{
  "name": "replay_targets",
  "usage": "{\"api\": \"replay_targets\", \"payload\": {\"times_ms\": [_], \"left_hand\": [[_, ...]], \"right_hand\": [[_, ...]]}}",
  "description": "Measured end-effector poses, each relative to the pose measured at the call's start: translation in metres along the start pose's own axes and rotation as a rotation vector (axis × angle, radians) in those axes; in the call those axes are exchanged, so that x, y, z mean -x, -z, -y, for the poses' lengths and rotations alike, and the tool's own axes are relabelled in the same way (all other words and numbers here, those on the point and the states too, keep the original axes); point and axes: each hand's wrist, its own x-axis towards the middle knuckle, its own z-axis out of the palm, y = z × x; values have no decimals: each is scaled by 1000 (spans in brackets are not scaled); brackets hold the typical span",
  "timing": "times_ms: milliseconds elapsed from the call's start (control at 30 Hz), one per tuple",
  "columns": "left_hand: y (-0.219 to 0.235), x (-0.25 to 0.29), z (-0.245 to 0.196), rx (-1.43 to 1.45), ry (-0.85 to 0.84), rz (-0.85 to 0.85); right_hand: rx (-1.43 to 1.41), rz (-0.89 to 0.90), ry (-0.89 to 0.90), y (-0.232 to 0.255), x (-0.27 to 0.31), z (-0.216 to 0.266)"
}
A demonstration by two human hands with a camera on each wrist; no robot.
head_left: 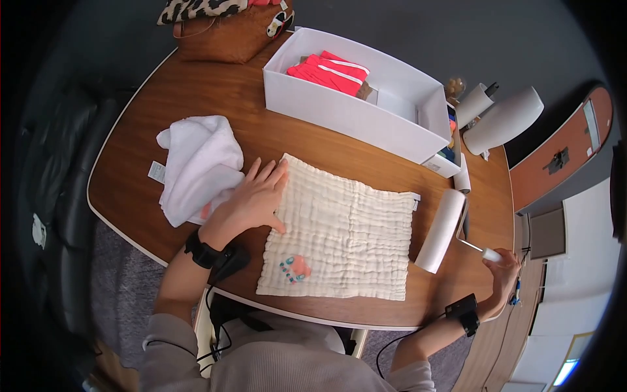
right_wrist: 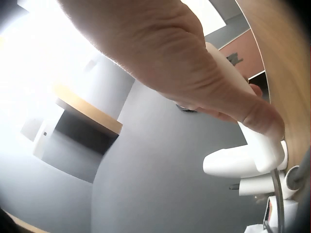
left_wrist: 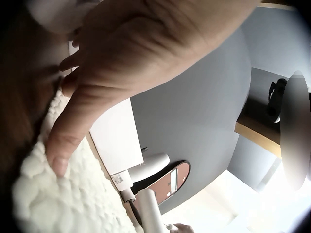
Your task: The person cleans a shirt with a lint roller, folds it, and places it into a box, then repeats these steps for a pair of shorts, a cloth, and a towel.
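Note:
A cream crinkled gauze cloth [head_left: 346, 228] lies spread on the wooden table, with a pink and teal print near its lower left corner. My left hand [head_left: 256, 198] rests on its left edge, fingers spread; in the left wrist view the thumb [left_wrist: 60, 162] presses into the puffy fabric. With my right hand [head_left: 504, 271] I grip the white handle [right_wrist: 265, 150] of a lint roller, thumb along it. The lint roller's white roll [head_left: 441, 230] is just right of the cloth, tilted, on a bent metal rod.
A bunched white towel [head_left: 199, 163] lies left of my left hand. Behind the cloth stands a long white box [head_left: 353, 121] with red striped clothing [head_left: 330, 72] in it. A brown cushion [head_left: 228, 36] sits at the back left; a white cylindrical object [head_left: 503, 121] stands at the back right.

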Motion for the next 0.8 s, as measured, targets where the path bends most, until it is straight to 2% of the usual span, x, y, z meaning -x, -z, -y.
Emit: {"api": "replay_targets", "payload": {"times_ms": [100,167,233,300,367,433,533,633,800], "left_hand": [[-4,0,2,17,-7,-1],[-3,-2,4,23,-10,2],[-3,-2,4,35,-10,11],[-2,-2,6,55,-27,15],[-6,-3,10,87,-42,-17],[-15,-3,13,132,-52,-78],[-6,4,10,134,-55,-60],[-2,7,7,120,-18,28],[-4,7,8,80,18,26]], "right_hand": [[-251,7,-28,0,0,-4],[-260,63,72,-13,-9,9],[-358,37,175,-39,-8,59],[-363,89,284,-65,-4,101],[-260,150,387,-74,5,144],[-238,181,428,-85,16,163],[-247,224,459,-99,28,167],[-219,242,476,-103,35,170],[-156,239,551,-107,39,170]]}}
